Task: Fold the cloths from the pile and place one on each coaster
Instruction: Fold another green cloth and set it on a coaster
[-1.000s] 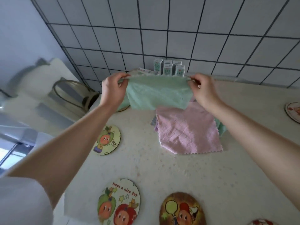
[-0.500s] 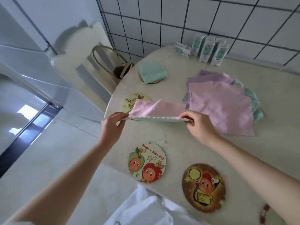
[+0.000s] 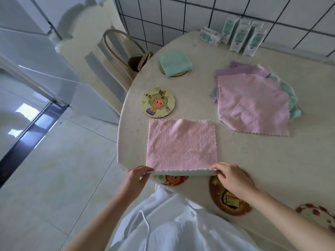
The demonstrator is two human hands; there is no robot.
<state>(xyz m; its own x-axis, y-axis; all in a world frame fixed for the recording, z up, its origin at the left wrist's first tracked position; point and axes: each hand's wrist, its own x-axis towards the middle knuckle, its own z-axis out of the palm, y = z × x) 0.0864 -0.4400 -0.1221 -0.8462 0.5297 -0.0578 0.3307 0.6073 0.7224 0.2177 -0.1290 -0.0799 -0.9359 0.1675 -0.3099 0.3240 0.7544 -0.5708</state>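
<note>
Head view: I see the pink cloth (image 3: pixel 181 144) flat at the near edge of the table (image 3: pixel 253 160). The left hand (image 3: pixel 135 180) pinches its near left corner and the right hand (image 3: pixel 233 180) its near right, the hem lifted, seemingly over a cartoon coaster (image 3: pixel 174 179). The cloth pile (image 3: pixel 252 104) lies beyond; a folded green cloth (image 3: pixel 175 63) tops the far coaster (image 3: pixel 178 74)

White garment (image 3: pixel 174 230) — drawstring, bare forearms
</note>
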